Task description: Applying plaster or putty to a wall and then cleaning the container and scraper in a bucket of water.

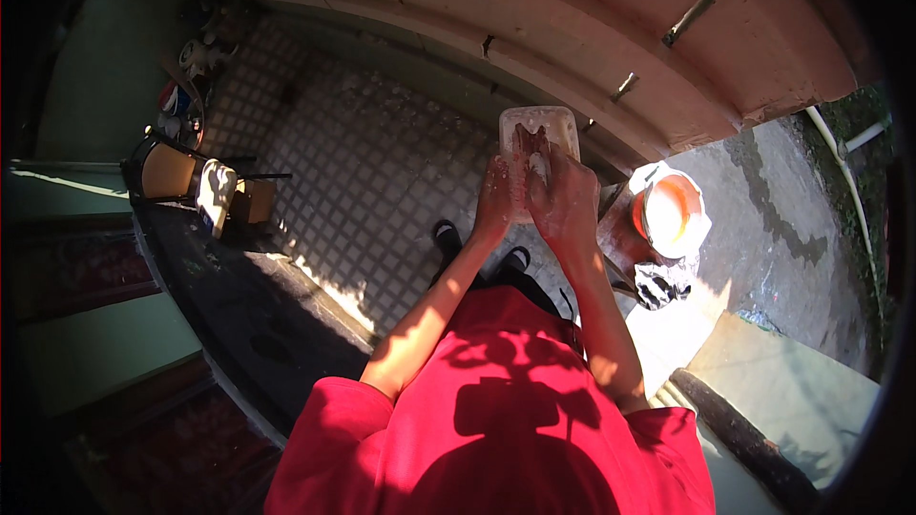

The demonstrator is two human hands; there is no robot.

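A rectangular, pale translucent plastic container is held out in front of me, above the tiled floor. My left hand grips its left side. Over its near part is my right hand, fingers closed and pointing into it. Something whitish shows at those fingers, but its kind is hidden. Reddish-brown, wet-looking matter lies in the container by the fingertips, and pale smears mark both hands.
A white bucket with an orange-lit inside stands to the right, a crumpled black-and-white plastic bag beside it. Ahead runs a pinkish wall with slots. On the left are a chair and a dark ledge.
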